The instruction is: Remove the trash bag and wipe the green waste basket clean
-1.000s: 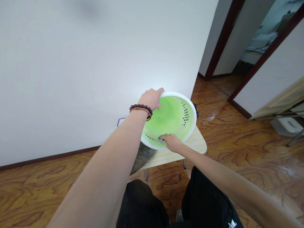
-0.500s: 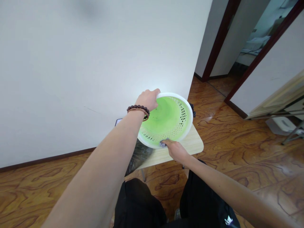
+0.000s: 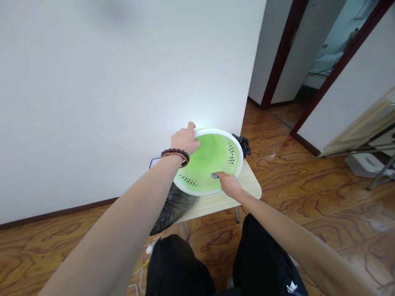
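Note:
A round basket [image 3: 205, 158], green inside with a white rim and rows of holes, rests tilted over a small pale table [image 3: 247, 181]. My left hand [image 3: 186, 139], with a beaded bracelet at the wrist, grips the basket's upper left rim. Over the lower right part of the basket is my right hand [image 3: 227, 182], its fingers closed on a small grey crumpled cloth [image 3: 214, 175]. The basket hides most of the table top.
A black plastic bag [image 3: 173, 205] lies at the table's left, and another dark bag [image 3: 243, 144] at its back right. Part of a phone [image 3: 154, 162] shows by the wall. A white cable [image 3: 140, 279] is on the floor at lower left. A white box [image 3: 364, 163] stands far right.
The basket and my left hand have shifted a little left and down. My right hand has moved from the near rim to over the basket's inside, still with the cloth. More of both dark bags shows.

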Demonstrator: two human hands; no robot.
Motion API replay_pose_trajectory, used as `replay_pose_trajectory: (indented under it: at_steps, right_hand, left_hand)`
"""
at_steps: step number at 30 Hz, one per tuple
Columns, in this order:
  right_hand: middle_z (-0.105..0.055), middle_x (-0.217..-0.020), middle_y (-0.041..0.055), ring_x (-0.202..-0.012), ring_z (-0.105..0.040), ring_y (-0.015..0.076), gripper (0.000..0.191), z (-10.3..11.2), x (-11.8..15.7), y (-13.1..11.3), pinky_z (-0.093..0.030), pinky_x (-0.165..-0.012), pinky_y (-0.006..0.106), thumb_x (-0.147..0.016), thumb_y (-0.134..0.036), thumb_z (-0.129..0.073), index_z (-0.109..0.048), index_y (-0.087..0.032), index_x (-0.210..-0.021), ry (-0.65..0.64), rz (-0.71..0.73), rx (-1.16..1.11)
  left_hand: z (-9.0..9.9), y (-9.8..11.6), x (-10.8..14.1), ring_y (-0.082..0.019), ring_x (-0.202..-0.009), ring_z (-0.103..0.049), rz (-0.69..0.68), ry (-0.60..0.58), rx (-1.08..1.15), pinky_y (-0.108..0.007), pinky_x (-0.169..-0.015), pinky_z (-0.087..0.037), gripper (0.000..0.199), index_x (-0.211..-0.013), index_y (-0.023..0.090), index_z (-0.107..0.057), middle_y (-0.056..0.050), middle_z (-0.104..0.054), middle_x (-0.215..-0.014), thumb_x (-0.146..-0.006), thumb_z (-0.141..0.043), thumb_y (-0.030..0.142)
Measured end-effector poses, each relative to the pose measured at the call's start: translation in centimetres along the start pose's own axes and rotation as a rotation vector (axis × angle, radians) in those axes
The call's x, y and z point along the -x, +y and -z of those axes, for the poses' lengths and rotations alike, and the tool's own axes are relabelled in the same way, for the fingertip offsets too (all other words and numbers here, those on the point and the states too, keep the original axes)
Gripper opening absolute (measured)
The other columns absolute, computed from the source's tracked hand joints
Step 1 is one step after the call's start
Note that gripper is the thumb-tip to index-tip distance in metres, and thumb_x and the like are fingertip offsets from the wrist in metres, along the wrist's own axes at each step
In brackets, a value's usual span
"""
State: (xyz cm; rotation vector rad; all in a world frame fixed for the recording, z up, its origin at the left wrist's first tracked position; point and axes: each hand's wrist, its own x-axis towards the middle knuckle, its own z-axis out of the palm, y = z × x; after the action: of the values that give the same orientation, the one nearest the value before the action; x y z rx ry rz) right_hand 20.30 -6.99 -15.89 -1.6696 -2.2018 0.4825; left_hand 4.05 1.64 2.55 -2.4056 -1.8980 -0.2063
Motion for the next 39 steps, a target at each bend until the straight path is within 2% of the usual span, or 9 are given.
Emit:
replay_pose_trajectory:
  at_steps: [3, 7, 11, 17, 22, 24, 28, 36, 39]
  right_hand:
    - [-0.059, -0.118, 0.01, -0.102, -0.057, 0.0191, 0.046, 0.1, 0.0, -0.5, -0.04, -0.088, 0.029, -0.083, -0.004, -0.032, -0.048, -0.016, -0.125, -0.001, 0.012, -0.011]
    - [-0.064, -0.106, 0.0123, -0.096, -0.06, 0.0201, 0.038, 0.2, -1.1, -0.5, -0.041, -0.082, 0.028, -0.085, -0.006, -0.033, -0.052, -0.013, -0.117, 0.014, -0.061, -0.049]
    - [-0.067, -0.097, 0.0137, -0.089, -0.062, 0.0221, 0.031, 0.5, -3.6, 0.2, -0.042, -0.076, 0.029, -0.085, -0.009, -0.036, -0.054, -0.012, -0.11, 0.003, -0.152, -0.047]
    - [-0.062, -0.111, 0.0124, -0.097, -0.059, 0.0208, 0.04, -0.2, -6.9, 0.4, -0.041, -0.081, 0.029, -0.083, -0.005, -0.035, -0.049, -0.014, -0.119, 0.068, -0.054, 0.014]
    - [-0.063, -0.111, 0.0117, -0.1, -0.058, 0.0214, 0.039, -3.6, -7.9, -1.0, -0.042, -0.084, 0.03, -0.081, -0.006, -0.04, -0.056, -0.015, -0.116, -0.157, -0.027, 0.15]
    - [-0.063, -0.112, 0.0118, -0.103, -0.057, 0.0213, 0.04, -4.6, -8.0, -1.6, -0.041, -0.086, 0.03, -0.08, -0.006, -0.04, -0.057, -0.015, -0.115, -0.185, -0.038, 0.16]
    - [-0.063, -0.113, 0.0114, -0.103, -0.057, 0.0206, 0.045, -4.9, -7.3, -2.3, -0.041, -0.087, 0.031, -0.082, -0.005, -0.035, -0.056, -0.017, -0.121, -0.181, -0.047, 0.168]
    - [-0.062, -0.116, 0.0085, -0.106, -0.056, 0.019, 0.045, -1.7, -1.7, -3.6, -0.04, -0.088, 0.029, -0.079, -0.003, -0.037, -0.058, -0.017, -0.116, -0.2, 0.167, 0.127]
    - [-0.064, -0.111, 0.008, -0.101, -0.058, 0.0195, 0.044, -0.8, -0.2, -3.3, -0.04, -0.087, 0.029, -0.077, -0.003, -0.039, -0.059, -0.017, -0.114, -0.23, 0.19, 0.122]
  left_hand:
    - [0.8, 0.6, -0.7, -0.024, -0.098, -0.055, -0.194, 0.029, -0.083, -0.036, -0.083, -0.04, 0.063, -0.135, 0.024, -0.027, -0.011, -0.06, -0.112, -0.075, -0.047, 0.019]
    - [1.0, 0.2, -2.1, -0.022, -0.1, -0.055, -0.374, -0.003, -0.11, -0.032, -0.084, -0.04, 0.056, -0.135, 0.028, -0.033, -0.008, -0.061, -0.111, -0.08, -0.045, 0.029]
    - [0.4, -0.5, -3.3, -0.019, -0.081, -0.06, -0.405, -0.084, -0.028, -0.028, -0.073, -0.043, 0.053, -0.136, 0.028, -0.032, -0.006, -0.065, -0.095, -0.085, -0.038, 0.041]
    - [-0.4, -0.9, -3.9, -0.02, -0.079, -0.061, -0.437, -0.066, -0.049, -0.027, -0.065, -0.043, 0.039, -0.119, 0.026, -0.053, -0.007, -0.065, -0.086, -0.082, -0.042, 0.028]
    - [-0.6, -0.4, -3.9, -0.02, -0.076, -0.06, -0.405, -0.074, -0.062, -0.028, -0.063, -0.043, 0.039, -0.115, 0.023, -0.056, -0.008, -0.064, -0.084, -0.077, -0.045, 0.021]
    - [-0.6, -0.1, -3.9, -0.019, -0.076, -0.06, -0.397, -0.069, -0.061, -0.027, -0.063, -0.043, 0.042, -0.115, 0.023, -0.055, -0.008, -0.064, -0.085, -0.075, -0.046, 0.017]
    - [-0.8, 0.3, -3.9, -0.019, -0.076, -0.06, -0.386, -0.052, -0.072, -0.026, -0.061, -0.043, 0.042, -0.112, 0.02, -0.057, -0.009, -0.063, -0.085, -0.071, -0.048, 0.013]
    - [-0.4, 0.8, -3.9, -0.019, -0.073, -0.061, -0.356, -0.076, -0.045, -0.026, -0.059, -0.043, 0.038, -0.105, 0.019, -0.059, -0.009, -0.063, -0.084, -0.069, -0.049, 0.013]
    - [0.0, 0.8, -3.7, -0.019, -0.076, -0.061, -0.341, -0.074, -0.06, -0.025, -0.06, -0.043, 0.038, -0.105, 0.019, -0.059, -0.009, -0.062, -0.085, -0.069, -0.049, 0.013]
